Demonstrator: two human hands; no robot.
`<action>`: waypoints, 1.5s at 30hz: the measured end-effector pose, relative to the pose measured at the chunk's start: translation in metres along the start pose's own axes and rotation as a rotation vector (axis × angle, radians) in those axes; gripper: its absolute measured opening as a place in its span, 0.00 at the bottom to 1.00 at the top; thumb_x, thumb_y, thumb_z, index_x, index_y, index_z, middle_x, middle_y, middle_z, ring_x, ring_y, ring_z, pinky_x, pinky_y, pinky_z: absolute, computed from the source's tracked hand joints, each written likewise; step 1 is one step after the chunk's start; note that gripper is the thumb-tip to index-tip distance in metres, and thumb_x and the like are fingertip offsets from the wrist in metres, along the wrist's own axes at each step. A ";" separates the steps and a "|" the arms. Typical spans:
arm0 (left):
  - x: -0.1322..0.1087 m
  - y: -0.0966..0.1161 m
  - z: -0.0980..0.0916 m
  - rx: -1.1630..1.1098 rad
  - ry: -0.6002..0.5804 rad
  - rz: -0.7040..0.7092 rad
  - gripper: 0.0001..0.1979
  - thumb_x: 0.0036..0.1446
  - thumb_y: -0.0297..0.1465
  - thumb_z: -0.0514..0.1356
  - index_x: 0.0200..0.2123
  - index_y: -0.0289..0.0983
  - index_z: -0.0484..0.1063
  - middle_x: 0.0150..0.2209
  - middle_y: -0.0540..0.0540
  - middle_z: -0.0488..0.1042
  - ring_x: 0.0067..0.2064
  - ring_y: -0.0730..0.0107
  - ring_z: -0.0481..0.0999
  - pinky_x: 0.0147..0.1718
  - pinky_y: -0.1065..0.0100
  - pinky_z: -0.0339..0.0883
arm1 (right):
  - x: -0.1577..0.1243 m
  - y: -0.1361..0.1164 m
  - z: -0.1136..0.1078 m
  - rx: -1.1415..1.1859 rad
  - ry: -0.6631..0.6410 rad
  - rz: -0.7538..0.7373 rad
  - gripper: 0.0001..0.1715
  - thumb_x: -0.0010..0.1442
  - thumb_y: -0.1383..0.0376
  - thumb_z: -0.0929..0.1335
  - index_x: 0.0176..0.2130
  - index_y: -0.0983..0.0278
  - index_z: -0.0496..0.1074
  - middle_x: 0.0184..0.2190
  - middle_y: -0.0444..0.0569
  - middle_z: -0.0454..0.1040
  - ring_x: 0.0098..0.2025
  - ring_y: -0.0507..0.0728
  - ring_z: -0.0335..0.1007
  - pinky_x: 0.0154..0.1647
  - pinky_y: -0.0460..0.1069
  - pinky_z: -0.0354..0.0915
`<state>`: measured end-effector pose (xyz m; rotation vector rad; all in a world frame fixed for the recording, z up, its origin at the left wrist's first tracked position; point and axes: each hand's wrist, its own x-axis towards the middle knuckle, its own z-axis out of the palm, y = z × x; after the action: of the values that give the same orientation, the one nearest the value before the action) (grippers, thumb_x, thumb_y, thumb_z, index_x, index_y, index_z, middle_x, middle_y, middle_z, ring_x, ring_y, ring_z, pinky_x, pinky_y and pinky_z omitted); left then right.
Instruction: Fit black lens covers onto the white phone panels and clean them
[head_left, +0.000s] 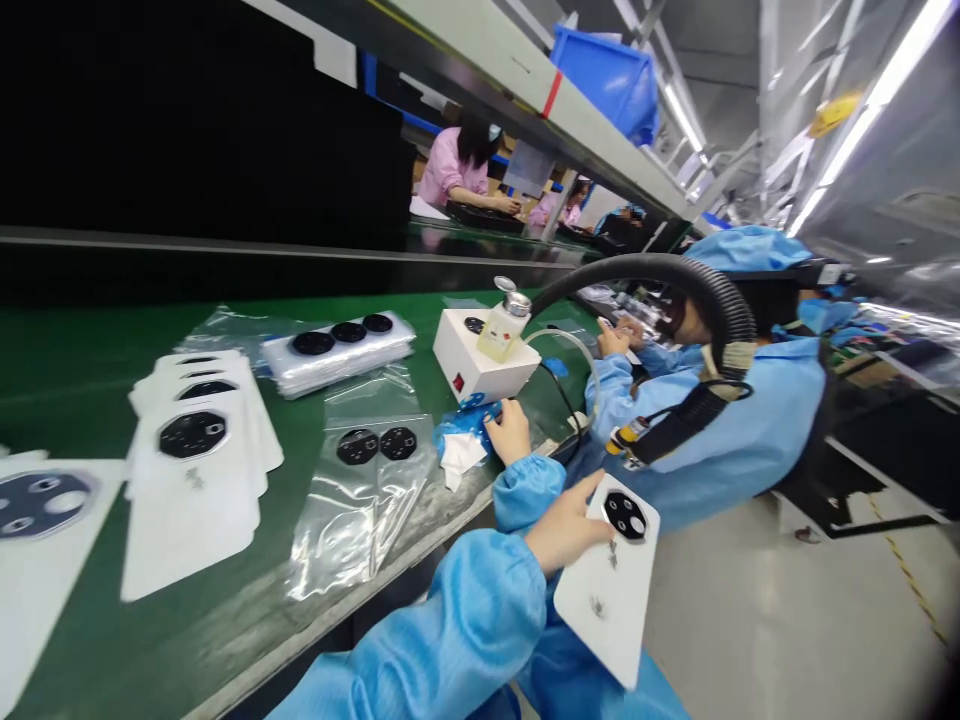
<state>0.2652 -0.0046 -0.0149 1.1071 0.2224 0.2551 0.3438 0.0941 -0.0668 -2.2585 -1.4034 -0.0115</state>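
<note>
My left hand [564, 530] grips a white phone back cover [609, 585] by its edge, held off the bench above my lap; the cover's round black camera ring faces up. My right hand [509, 431] rests at the bench edge with fingers curled on a crumpled blue and white cloth [459, 440]. Just beyond that hand stands a small white box [469, 362] with a red switch and a small bottle [501, 328] on top. Both my sleeves are blue.
On the green belt [82, 370] lie stacks of white back covers [196, 450], clear bags with black camera rings [375, 445] and a wrapped bundle [337, 350]. A co-worker in blue [735, 420] sits close on the right beside a black hose [675, 275]. People in pink work across the line.
</note>
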 end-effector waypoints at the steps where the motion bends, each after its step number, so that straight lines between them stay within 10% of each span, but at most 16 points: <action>1: -0.017 0.001 -0.005 0.013 0.017 -0.006 0.23 0.57 0.29 0.60 0.56 0.36 0.62 0.43 0.44 0.73 0.36 0.67 0.75 0.34 0.62 0.72 | 0.000 0.001 -0.001 0.002 0.009 -0.011 0.18 0.62 0.59 0.64 0.49 0.65 0.66 0.47 0.51 0.69 0.45 0.55 0.69 0.45 0.56 0.69; 4: -0.080 0.004 -0.025 0.037 0.143 0.020 0.36 0.51 0.24 0.61 0.63 0.39 0.53 0.37 0.46 0.77 0.34 0.65 0.75 0.35 0.64 0.71 | 0.000 0.003 -0.004 -0.008 0.058 -0.027 0.18 0.62 0.59 0.64 0.49 0.66 0.66 0.47 0.51 0.69 0.44 0.55 0.69 0.44 0.55 0.69; 8: -0.168 0.017 -0.051 0.016 0.453 0.076 0.34 0.56 0.33 0.59 0.64 0.43 0.51 0.62 0.45 0.60 0.58 0.56 0.66 0.51 0.64 0.64 | -0.006 0.002 -0.011 -0.065 0.150 -0.043 0.18 0.62 0.59 0.64 0.49 0.65 0.66 0.47 0.51 0.69 0.45 0.55 0.69 0.44 0.55 0.69; 13: -0.226 0.047 -0.063 -0.107 0.944 0.046 0.41 0.52 0.41 0.63 0.64 0.52 0.45 0.60 0.47 0.64 0.46 0.55 0.77 0.29 0.70 0.73 | -0.010 -0.008 -0.018 -0.177 0.137 -0.153 0.16 0.62 0.59 0.64 0.47 0.65 0.67 0.47 0.51 0.69 0.46 0.55 0.68 0.46 0.56 0.68; 19: -0.233 0.061 -0.065 -0.015 1.083 0.107 0.42 0.51 0.41 0.63 0.64 0.52 0.44 0.55 0.46 0.71 0.29 0.67 0.78 0.25 0.71 0.72 | -0.002 -0.021 -0.023 -0.277 -0.006 -0.365 0.15 0.62 0.60 0.64 0.46 0.65 0.68 0.47 0.51 0.70 0.47 0.56 0.68 0.48 0.57 0.67; 45: -0.231 0.057 -0.066 0.006 1.127 0.182 0.37 0.54 0.39 0.62 0.63 0.55 0.48 0.34 0.54 0.80 0.28 0.72 0.77 0.26 0.77 0.72 | -0.036 -0.051 -0.019 0.296 -0.083 -0.431 0.13 0.58 0.57 0.66 0.32 0.66 0.67 0.36 0.47 0.69 0.41 0.54 0.66 0.45 0.54 0.64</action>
<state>0.0207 0.0033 0.0194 0.8846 1.1202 1.0332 0.2885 0.0747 -0.0390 -1.7057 -1.7813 0.1414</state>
